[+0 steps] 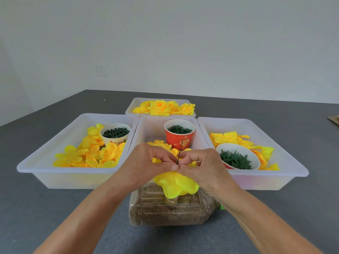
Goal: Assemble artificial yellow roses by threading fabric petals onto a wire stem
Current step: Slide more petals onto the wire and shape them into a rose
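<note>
petal layer being seated on the wire stem, both hands pinching at the stem.

i find the left hand (146, 162) and right hand (203, 164) meeting fingertip to fingertip, each pinching at the base of the dark wire stem (179, 151), with the yellow rose head (176, 186) hanging just below the hands, over a clear bottle of brown granules (168, 211). the stem's long axis runs near vertical, free end pointing up and slightly away from the hands, bloom facing down. risks as i judge them: the thin wire could bend under an off-axis push, fabric could tear at the hole, or petals could bunch unevenly. the red cup of green rings (178, 132) stands just beyond the fingertips and could be knocked.
</note>
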### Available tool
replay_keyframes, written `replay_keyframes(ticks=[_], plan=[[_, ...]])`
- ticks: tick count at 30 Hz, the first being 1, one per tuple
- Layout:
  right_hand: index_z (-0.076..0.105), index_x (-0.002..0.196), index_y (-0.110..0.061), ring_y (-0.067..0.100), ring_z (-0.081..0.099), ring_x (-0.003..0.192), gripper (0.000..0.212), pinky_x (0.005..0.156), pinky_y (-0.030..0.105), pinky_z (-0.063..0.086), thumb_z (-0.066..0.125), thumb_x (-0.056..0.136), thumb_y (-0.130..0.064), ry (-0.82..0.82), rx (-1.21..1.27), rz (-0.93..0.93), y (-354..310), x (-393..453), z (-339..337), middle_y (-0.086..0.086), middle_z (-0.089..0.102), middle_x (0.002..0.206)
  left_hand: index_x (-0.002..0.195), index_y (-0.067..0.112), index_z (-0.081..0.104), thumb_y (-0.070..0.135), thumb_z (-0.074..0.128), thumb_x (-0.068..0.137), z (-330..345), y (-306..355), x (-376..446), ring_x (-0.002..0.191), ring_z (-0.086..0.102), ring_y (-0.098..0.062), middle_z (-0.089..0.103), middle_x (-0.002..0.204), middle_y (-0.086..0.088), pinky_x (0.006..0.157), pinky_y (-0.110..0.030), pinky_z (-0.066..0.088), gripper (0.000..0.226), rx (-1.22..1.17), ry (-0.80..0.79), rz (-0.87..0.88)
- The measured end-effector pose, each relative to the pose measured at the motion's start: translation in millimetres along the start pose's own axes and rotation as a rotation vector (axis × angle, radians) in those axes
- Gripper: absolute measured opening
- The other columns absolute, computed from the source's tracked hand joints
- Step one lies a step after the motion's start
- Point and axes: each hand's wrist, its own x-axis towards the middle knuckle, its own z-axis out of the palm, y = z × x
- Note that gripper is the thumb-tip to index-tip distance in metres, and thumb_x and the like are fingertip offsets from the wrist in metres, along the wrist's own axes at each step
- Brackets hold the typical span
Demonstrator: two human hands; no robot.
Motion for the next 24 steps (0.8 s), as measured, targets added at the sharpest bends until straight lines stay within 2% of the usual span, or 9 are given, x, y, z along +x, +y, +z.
replay_keyframes(ticks=[4,7,8,9,11,13,18,22,24], plan=[[0.068,0.062,-0.025,0.006,0.062,0.098,0.02,0.066,0.003,0.037,0.078,0.072,-0.009,-0.017,0.019,0.034,0.5,-0.6,1.5,-0.003,0.069,0.103,0.068,0.019,0.075,0.025,0.078,0.066,0.6,-0.7,-0.8,0.075,0.065,-0.006,0.072,0.074,0.004,0.073,-0.016,0.049,0.007,-0.001,0.02,0.014],[0.074,0.074,-0.022,0.007,0.06,0.105,0.014,0.08,0.016,0.043,0.076,0.074,-0.008,-0.049,0.07,0.065,1.8,-4.1,0.2,-0.003,0.068,0.109,0.066,0.017,0.076,0.041,0.073,0.058,3.2,0.2,-0.2,0.068,0.059,-0.021,0.07,0.071,-0.011,0.068,-0.031,0.046,0.025,0.016,0.076,0.006],[0.074,0.078,-0.023,0.007,0.059,0.106,0.015,0.084,0.019,0.044,0.075,0.075,-0.008,-0.063,0.063,0.071,2.5,-5.4,-1.0,-0.004,0.067,0.11,0.066,0.014,0.075,0.041,0.074,0.058,4.4,0.8,0.2,0.064,0.055,-0.019,0.068,0.07,-0.015,0.064,-0.031,0.045,0.028,0.017,0.095,0.0],[0.075,0.081,-0.024,0.006,0.058,0.107,0.017,0.088,0.022,0.044,0.075,0.076,-0.008,-0.075,0.063,0.082,3.3,-6.4,-2.1,-0.004,0.067,0.111,0.065,0.012,0.074,0.038,0.076,0.059,5.6,1.1,0.4,0.061,0.052,-0.013,0.067,0.068,-0.014,0.061,-0.029,0.043,0.027,0.01,0.105,-0.008],[0.075,0.082,-0.026,0.006,0.059,0.107,0.02,0.09,0.024,0.046,0.076,0.075,-0.007,-0.079,0.101,0.108,3.5,-8.8,-3.9,-0.004,0.067,0.111,0.062,0.015,0.072,0.027,0.08,0.064,7.6,1.2,0.5,0.058,0.049,-0.001,0.064,0.059,0.001,0.057,-0.015,0.039,0.014,-0.02,0.104,-0.02],[0.075,0.078,-0.027,0.005,0.06,0.105,0.022,0.088,0.022,0.046,0.078,0.072,-0.007,-0.058,0.142,0.122,3.3,-10.1,-4.7,-0.004,0.067,0.108,0.063,0.019,0.07,0.018,0.08,0.068,8.7,0.1,0.5,0.058,0.05,0.004,0.062,0.057,0.013,0.059,-0.009,0.039,0.011,-0.04,0.087,-0.022],[0.074,0.072,-0.027,0.001,0.059,0.105,0.021,0.077,0.01,0.041,0.081,0.067,-0.008,-0.011,0.091,0.088,6.2,-6.9,-5.4,-0.006,0.067,0.108,0.065,0.021,0.071,0.013,0.078,0.07,9.4,-4.2,2.4,0.065,0.054,0.002,0.064,0.063,0.013,0.065,-0.013,0.042,0.012,-0.086,0.064,-0.06],[0.075,0.069,-0.023,0.002,0.064,0.095,0.017,0.081,0.017,0.049,0.082,0.066,-0.009,-0.125,0.142,0.113,5.5,2.5,-16.9,-0.008,0.07,0.097,0.063,0.019,0.069,0.012,0.078,0.071,8.1,-3.8,3.7,0.064,0.053,-0.001,0.062,0.065,0.01,0.063,-0.015,0.042,0.013,-0.1,0.025,-0.098],[0.076,0.069,-0.02,0.008,0.066,0.094,0.012,0.084,0.022,0.051,0.08,0.068,-0.009,-0.227,0.189,0.135,5.0,9.9,-27.2,-0.001,0.073,0.093,0.062,0.019,0.07,0.012,0.078,0.072,7.3,-0.8,5.5,0.065,0.054,-0.003,0.063,0.066,0.008,0.063,-0.017,0.044,0.014,-0.074,-0.001,-0.099]])
